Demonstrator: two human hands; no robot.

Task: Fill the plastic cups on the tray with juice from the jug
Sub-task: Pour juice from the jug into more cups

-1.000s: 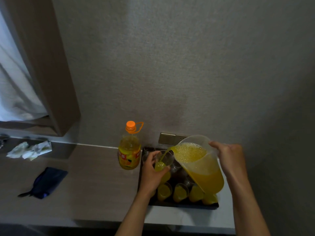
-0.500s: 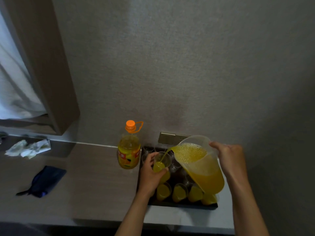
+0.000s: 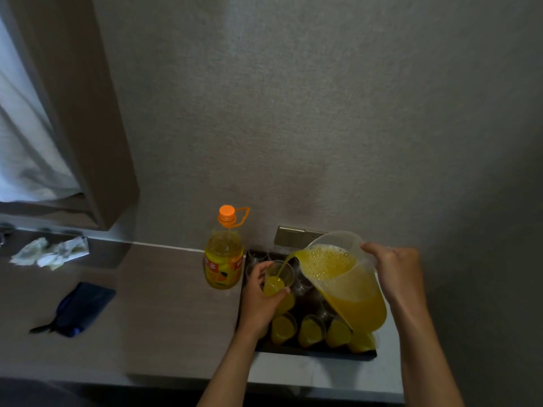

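The jug (image 3: pixel 349 284) is tipped hard to the left, gripped at its far side by the right hand (image 3: pixel 395 273), fingers wrapped round what is probably the handle, though that part is hidden behind the hand. A thin stream of juice (image 3: pixel 286 264) is being sent from the spout into a clear plastic cup (image 3: pixel 279 282), which is held just above the tray (image 3: pixel 311 351) by the left hand (image 3: pixel 260 298), thumb and fingers curled about its wall. The cup is seen partly filled. Along the tray's near edge a row of filled cups (image 3: pixel 311 330) is lined up; clear, unfilled ones (image 3: pixel 302 279) are stood behind them. A juice bottle (image 3: pixel 224 254) with an orange cap is stood upright just beside the tray's left edge. Farther left on the surface (image 3: pixel 164 304) a dark blue pouch (image 3: pixel 80 308) and crumpled tissue (image 3: pixel 51 254) are laid well apart from the tray.
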